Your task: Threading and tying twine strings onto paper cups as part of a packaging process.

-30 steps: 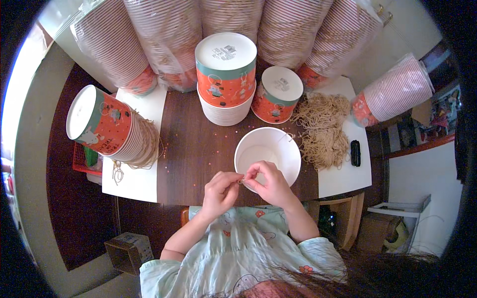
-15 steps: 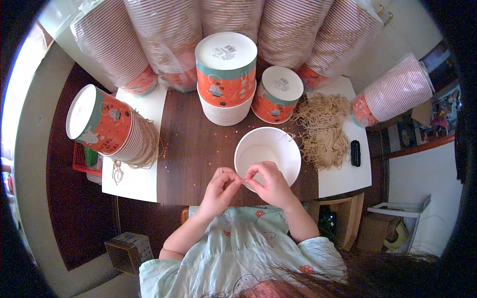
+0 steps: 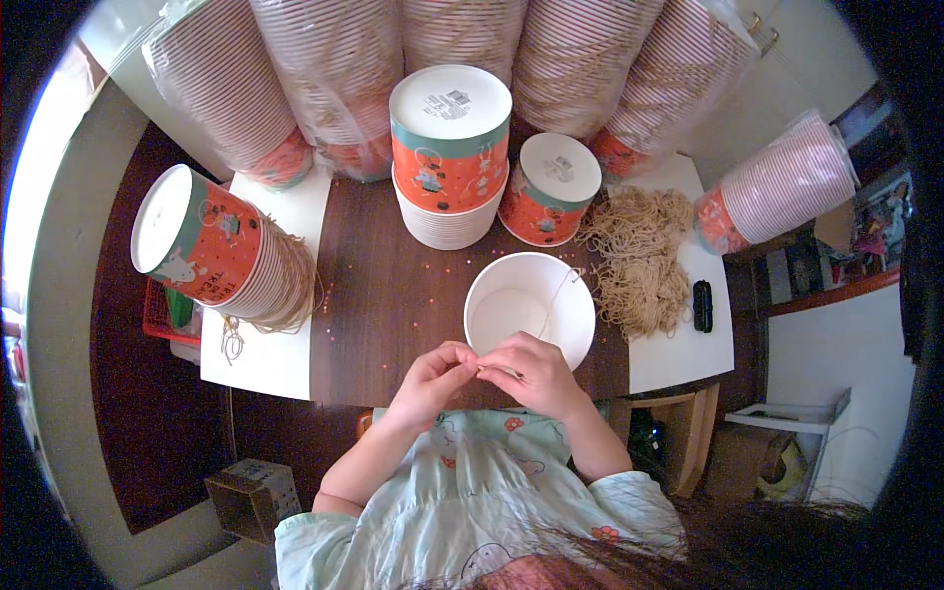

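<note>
A white paper bucket (image 3: 511, 285) stands with its open mouth toward me, near the table's front edge. One thin beige cord (image 3: 557, 297) comes through its right rim and runs down inside toward my hands. At the near rim my left hand (image 3: 433, 385) is closed, thumb and forefinger pinched together. My right hand (image 3: 534, 376) meets it fingertip to fingertip, also pinching, with a bit of the cord showing between the fingers. My hands cover the near rim, so the exact place of the cord's end there is hidden.
A tangled heap of beige cords (image 3: 641, 261) lies right of the bucket, beside a black case (image 3: 702, 305). Upside-down orange buckets stand behind, one stack (image 3: 450, 162) and one shorter (image 3: 551, 192). A corded stack (image 3: 221, 241) leans at left. Wrapped stacks (image 3: 324, 79) line the back.
My right hand has turned and its fingers have dropped slightly at the near rim. More cord now shows inside the bucket, stretching down from the right rim.
</note>
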`<state>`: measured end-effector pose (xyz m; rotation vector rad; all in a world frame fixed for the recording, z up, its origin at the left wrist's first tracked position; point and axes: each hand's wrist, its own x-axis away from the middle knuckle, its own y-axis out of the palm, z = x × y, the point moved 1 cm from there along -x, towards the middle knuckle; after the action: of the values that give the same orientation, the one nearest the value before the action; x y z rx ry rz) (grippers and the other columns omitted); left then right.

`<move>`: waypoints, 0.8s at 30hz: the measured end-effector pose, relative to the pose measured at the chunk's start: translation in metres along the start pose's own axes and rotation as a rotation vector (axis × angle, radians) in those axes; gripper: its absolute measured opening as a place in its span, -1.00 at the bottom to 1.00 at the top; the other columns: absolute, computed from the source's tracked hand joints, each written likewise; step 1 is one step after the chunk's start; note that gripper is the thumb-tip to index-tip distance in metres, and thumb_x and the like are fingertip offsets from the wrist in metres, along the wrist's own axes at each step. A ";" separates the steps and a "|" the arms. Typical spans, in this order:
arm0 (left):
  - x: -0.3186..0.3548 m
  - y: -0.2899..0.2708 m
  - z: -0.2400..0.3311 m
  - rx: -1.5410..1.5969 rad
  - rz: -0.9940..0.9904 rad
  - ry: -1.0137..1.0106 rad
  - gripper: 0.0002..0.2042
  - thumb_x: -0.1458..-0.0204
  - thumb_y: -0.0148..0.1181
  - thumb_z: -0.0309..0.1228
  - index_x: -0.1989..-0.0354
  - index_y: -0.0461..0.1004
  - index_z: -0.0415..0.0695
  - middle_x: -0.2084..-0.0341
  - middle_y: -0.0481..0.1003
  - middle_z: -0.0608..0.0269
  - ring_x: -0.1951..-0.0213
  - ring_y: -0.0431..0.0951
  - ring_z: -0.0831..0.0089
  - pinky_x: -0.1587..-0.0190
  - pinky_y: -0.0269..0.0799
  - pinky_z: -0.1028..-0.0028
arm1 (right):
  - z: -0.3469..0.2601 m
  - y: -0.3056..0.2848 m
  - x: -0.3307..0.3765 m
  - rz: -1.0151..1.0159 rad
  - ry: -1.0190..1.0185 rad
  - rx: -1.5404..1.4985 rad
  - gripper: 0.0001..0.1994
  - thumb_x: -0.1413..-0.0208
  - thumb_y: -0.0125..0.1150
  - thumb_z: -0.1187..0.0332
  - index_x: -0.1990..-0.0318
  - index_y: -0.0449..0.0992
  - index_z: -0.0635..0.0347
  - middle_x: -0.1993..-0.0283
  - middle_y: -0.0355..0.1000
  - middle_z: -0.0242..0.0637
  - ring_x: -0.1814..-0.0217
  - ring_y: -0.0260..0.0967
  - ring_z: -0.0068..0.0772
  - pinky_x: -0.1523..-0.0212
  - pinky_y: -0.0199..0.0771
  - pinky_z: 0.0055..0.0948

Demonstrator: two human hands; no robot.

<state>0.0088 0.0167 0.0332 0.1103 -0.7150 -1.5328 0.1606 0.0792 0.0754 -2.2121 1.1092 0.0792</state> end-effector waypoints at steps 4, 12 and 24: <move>0.000 0.000 0.002 0.016 -0.013 -0.018 -0.94 -0.04 0.01 -0.45 0.35 0.38 -0.13 0.49 0.27 0.53 0.58 0.18 0.82 0.59 0.02 0.77 | 0.005 0.002 0.001 0.062 -0.064 0.017 -0.89 0.18 0.25 0.44 0.43 0.47 0.12 0.47 0.37 -0.34 0.46 0.38 -0.33 0.47 0.40 -0.43; -0.002 -0.003 0.005 -0.641 0.000 0.545 -0.86 0.08 0.07 -0.55 0.32 0.44 -0.23 0.34 0.31 0.27 0.46 0.33 0.63 0.47 0.23 0.68 | 0.006 0.000 0.000 0.076 0.078 -0.102 -0.90 0.18 0.22 0.57 0.45 0.45 0.24 0.48 0.38 -0.29 0.49 0.35 -0.45 0.51 0.34 -0.54; 0.001 -0.001 0.008 -0.479 0.051 0.341 -0.95 0.02 0.05 -0.53 0.39 0.36 -0.23 0.40 0.38 0.32 0.43 0.34 0.62 0.40 0.24 0.66 | 0.010 0.000 0.000 -0.058 0.234 -0.115 -0.94 0.09 0.13 0.50 0.43 0.41 0.24 0.48 0.35 -0.24 0.47 0.34 -0.34 0.45 0.32 -0.47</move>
<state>0.0038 0.0188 0.0391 -0.0075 -0.0723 -1.5465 0.1627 0.0851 0.0681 -2.4011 1.1893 -0.1488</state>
